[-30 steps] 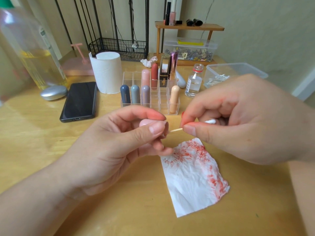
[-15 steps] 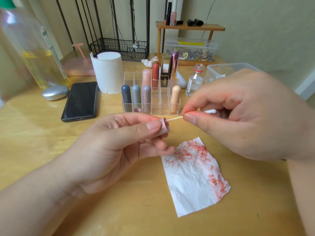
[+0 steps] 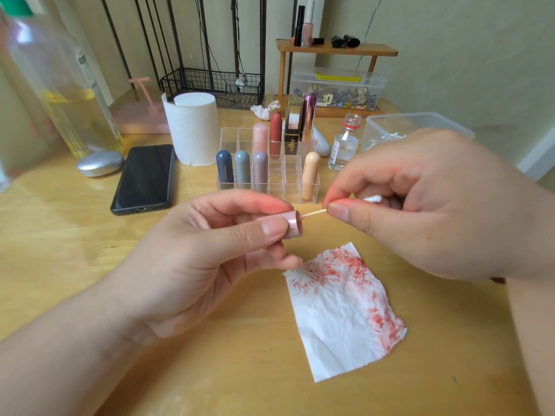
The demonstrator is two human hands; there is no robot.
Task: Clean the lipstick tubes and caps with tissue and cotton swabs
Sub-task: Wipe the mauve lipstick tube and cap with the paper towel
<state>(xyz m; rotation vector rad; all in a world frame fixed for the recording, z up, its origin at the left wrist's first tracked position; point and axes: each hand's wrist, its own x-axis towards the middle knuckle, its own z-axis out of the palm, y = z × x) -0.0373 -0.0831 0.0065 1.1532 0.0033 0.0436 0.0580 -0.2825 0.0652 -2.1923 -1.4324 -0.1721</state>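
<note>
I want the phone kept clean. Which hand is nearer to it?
Left. The left hand, holding a cap, is just in front and right of the phone; the right hand, pinching a swab, lies farther right, past the cap.

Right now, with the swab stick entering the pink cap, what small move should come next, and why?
Probably twirl the cotton swab inside the pink cap. The left hand holds the cap with its mouth toward the right hand, which pinches the stick; the swab's far tip is hidden inside the cap.
</note>
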